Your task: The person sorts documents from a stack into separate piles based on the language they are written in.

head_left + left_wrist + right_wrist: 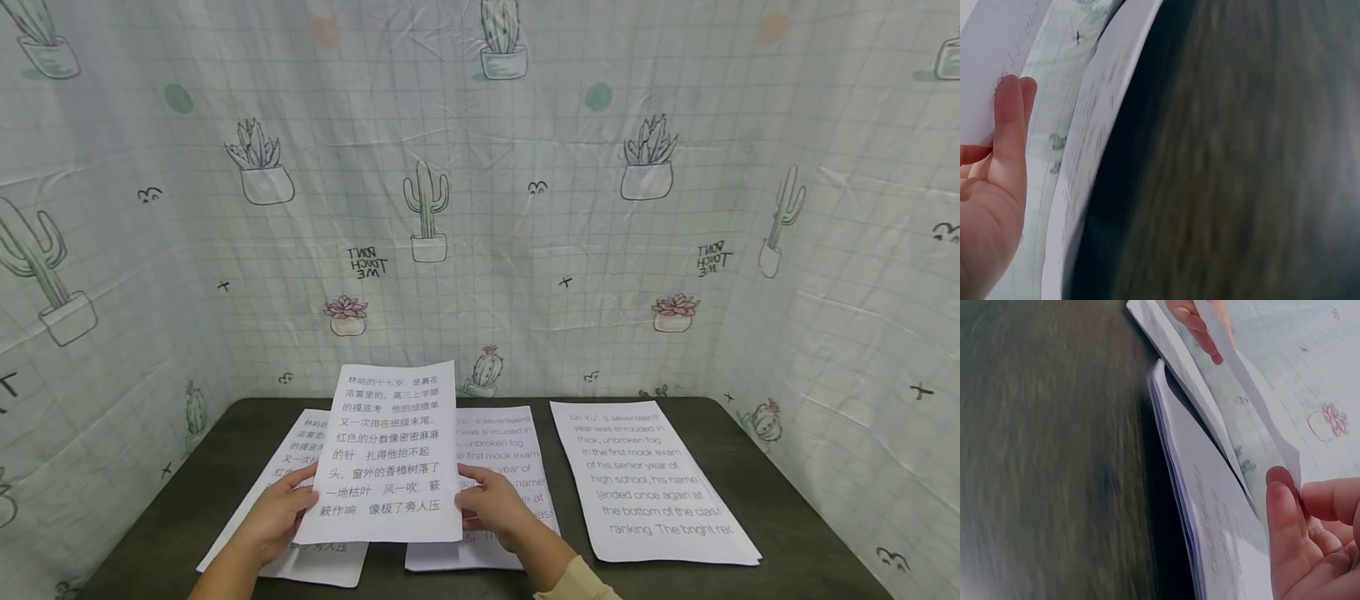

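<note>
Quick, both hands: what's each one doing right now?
Left hand: grip closed, holding the raised Chinese-text paper near its lower left edge.
Right hand: grip closed, pinching the same paper near its lower right edge.

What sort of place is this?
Probably a staged recording booth, not an ordinary office: a cactus-print curtain closes in the back and both sides of a dark table, with printed sheets laid out in a row on it.
</note>
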`<state>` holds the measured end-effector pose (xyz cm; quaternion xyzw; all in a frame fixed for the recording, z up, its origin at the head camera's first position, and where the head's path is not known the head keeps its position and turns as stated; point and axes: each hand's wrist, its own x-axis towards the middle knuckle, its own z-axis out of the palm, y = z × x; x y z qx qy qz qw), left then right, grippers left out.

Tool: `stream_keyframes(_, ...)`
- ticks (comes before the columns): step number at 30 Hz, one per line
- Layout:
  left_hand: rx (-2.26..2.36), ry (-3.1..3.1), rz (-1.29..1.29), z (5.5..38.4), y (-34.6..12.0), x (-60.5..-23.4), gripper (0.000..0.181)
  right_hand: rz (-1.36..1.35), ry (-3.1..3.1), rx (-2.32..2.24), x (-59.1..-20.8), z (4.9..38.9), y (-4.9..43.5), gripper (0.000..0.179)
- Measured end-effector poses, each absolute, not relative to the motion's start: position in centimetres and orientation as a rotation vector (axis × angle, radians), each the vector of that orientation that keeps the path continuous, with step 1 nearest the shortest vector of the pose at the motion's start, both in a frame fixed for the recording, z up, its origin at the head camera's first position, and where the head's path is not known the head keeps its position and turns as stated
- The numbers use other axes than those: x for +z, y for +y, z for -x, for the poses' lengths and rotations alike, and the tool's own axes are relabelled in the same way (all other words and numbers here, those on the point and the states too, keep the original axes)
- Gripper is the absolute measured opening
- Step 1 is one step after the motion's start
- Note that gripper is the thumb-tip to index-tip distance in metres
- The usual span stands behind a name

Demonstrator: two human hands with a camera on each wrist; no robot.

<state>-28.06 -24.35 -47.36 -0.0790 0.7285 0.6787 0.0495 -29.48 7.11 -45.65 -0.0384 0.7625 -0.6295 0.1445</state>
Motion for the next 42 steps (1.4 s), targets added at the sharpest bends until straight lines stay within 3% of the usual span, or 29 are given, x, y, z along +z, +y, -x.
stream_keyframes(24, 1.893, 2.387, 0.515, 26.5, -31.6, -47.7, 0.056, 0.139, 2.114, -1.847, -46.0, 27.7, -0.9, 0.059)
stream_keyframes(42, 1.774, 2.464, 0.613, 26.7, -32.2, -48.0, 0.052, 0.092, 2.119, -1.769, -46.6, 27.5, -2.5, 0.051)
